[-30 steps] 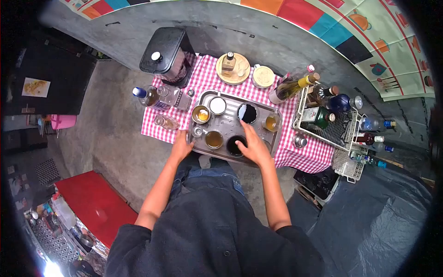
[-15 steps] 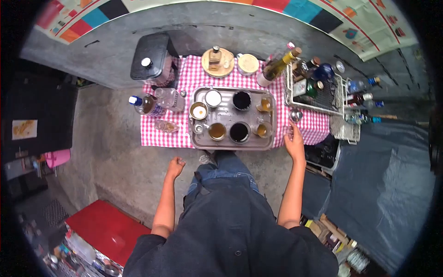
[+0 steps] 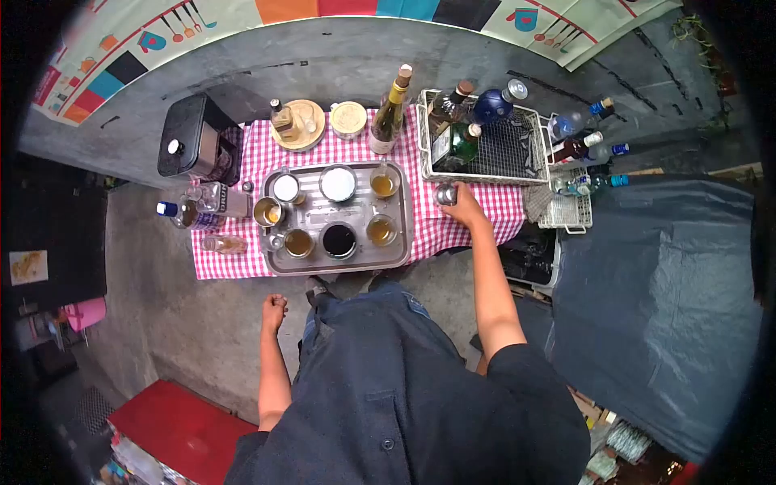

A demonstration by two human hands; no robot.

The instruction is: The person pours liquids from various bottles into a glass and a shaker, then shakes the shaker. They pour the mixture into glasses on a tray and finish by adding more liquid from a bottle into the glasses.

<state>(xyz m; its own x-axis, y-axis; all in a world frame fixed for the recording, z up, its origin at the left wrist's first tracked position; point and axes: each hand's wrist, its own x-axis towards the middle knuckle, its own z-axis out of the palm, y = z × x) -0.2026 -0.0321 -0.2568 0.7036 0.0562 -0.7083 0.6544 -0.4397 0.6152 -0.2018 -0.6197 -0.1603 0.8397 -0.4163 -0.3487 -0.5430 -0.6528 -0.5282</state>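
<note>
Close to the table's right part, my right hand (image 3: pixel 464 204) has its fingers round a small metal-topped shaker (image 3: pixel 445 194), just right of the brown tray (image 3: pixel 399 257). On that tray stand a cup of dark liquid (image 3: pixel 339 241), a cup with a white top (image 3: pixel 338 184), a metal cup (image 3: pixel 267 212) and several glasses of amber liquid, one of them at the lower right (image 3: pixel 381 230). My left hand (image 3: pixel 275 310) hangs below the table's front edge over the floor, its fingers curled with nothing visible in them.
A wire basket (image 3: pixel 485 175) with bottles stands at the back right. Behind the tray are a tall wine bottle (image 3: pixel 389 121) and a round wooden board (image 3: pixel 311 139). A black dispenser (image 3: pixel 187 133) and clear bottles stand at the left of the checkered cloth (image 3: pixel 212 265).
The view has shifted right. My right hand has closed on the shaker, which it was reaching beside before. The back dark cup now appears white-topped.
</note>
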